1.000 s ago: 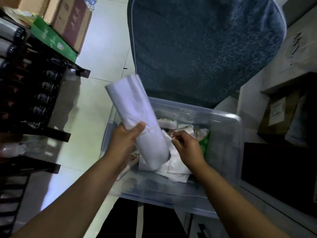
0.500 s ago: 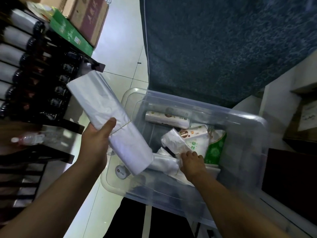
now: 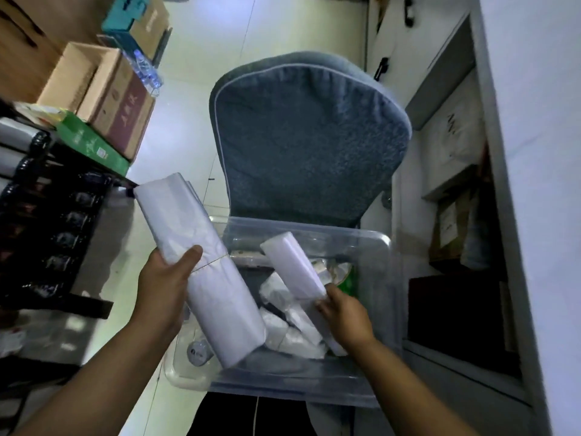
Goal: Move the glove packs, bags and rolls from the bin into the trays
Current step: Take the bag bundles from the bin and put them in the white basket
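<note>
A clear plastic bin (image 3: 374,247) sits in front of me, holding several white bag packs (image 3: 292,335) and a green pack (image 3: 347,283). My left hand (image 3: 166,278) grips a big white bundle of bags (image 3: 201,262), tied with a thin band, tilted over the bin's left side. My right hand (image 3: 342,309) pinches the lower end of a smaller white pack (image 3: 292,265) and holds it up above the bin's contents.
A blue padded chair (image 3: 308,146) stands behind the bin. A dark rack (image 3: 53,240) with rolls and bottles is at the left, with cardboard boxes (image 3: 103,96) and a green box (image 3: 94,146) beyond it. Grey shelving (image 3: 471,215) with boxes lines the right.
My right hand has lifted a smaller white pack out of the bin's contents. The big bundle stays in my left hand; the view has tilted up, showing more of the chair.
</note>
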The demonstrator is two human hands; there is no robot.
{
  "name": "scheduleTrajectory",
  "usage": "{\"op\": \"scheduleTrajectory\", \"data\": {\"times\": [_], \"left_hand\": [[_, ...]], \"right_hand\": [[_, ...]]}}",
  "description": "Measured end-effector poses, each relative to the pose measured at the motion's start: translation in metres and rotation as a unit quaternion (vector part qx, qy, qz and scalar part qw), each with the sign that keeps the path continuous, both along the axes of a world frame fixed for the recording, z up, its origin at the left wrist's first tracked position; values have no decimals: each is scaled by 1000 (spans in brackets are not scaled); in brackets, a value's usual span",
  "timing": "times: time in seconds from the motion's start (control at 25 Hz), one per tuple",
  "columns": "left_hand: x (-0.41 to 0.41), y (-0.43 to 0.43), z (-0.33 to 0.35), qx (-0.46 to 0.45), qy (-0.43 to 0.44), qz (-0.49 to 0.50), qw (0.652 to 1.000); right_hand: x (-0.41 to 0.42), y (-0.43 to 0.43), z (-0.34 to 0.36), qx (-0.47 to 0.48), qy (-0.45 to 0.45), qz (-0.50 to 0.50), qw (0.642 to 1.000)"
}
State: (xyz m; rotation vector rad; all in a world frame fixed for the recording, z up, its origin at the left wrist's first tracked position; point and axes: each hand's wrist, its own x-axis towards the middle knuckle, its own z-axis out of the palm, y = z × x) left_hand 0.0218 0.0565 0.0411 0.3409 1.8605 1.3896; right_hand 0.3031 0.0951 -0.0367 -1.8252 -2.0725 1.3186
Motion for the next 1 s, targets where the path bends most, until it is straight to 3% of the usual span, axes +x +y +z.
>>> {"op": "scheduleTrajectory", "data": {"times": [0.24, 0.4, 0.56, 0.8, 1.0], "left_hand": [[16, 22, 56, 20, -33, -93, 995], [33, 39, 91, 42, -77, -177, 980], [66, 53, 109, 6, -161, -245, 956], [170, 52, 141, -6, -177, -439, 881], [278, 25, 179, 63, -129, -623, 769]], "right_hand": [[8, 2, 113, 116, 64, -175, 976], [17, -24, 178, 155, 116, -299, 935], [33, -60, 225, 197, 141, -405, 882], [81, -131, 270, 295, 84, -531, 790], [139, -214, 287, 338, 143, -652, 664]]}}
